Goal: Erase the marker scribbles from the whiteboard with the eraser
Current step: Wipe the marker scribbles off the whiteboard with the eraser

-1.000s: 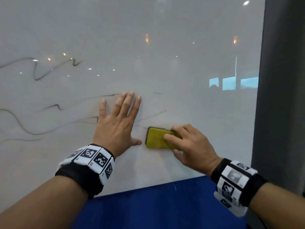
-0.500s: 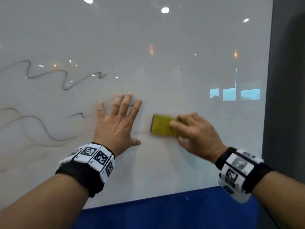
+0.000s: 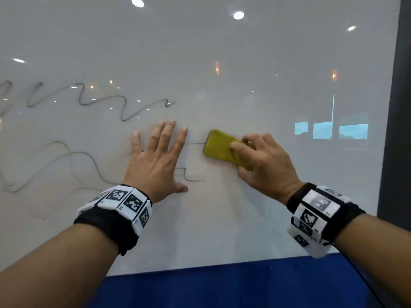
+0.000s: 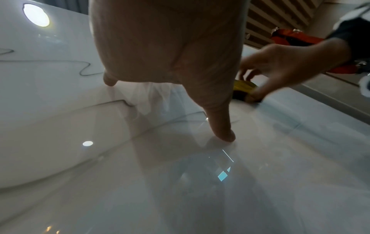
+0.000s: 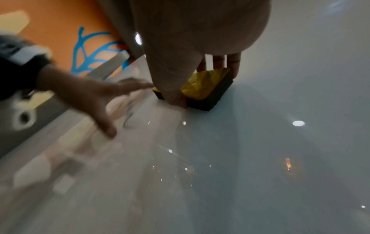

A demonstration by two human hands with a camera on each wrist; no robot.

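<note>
A glossy whiteboard point(image 3: 244, 218) fills the head view. Wavy grey marker scribbles point(image 3: 124, 112) run across its left half, and a short line point(image 3: 191, 178) lies below my left hand. My left hand point(image 3: 160, 156) lies flat on the board with straight, spread fingers. Just right of it, my right hand point(image 3: 264, 161) grips a yellow eraser point(image 3: 219, 145) with a dark underside and presses it on the board. In the right wrist view the thumb and fingers pinch the eraser point(image 5: 202, 88) by its sides. A thin marker line meets the eraser's left edge.
A blue band point(image 3: 222, 285) runs along below the whiteboard's bottom edge. A dark grey vertical frame point(image 3: 398, 107) borders the board on the right. Ceiling lights and a bright window reflect in the board's right half.
My right hand has carried the eraser up and slightly right across the board. The view has shifted, so more scribbles show on the left. My left hand stays flat on the board.
</note>
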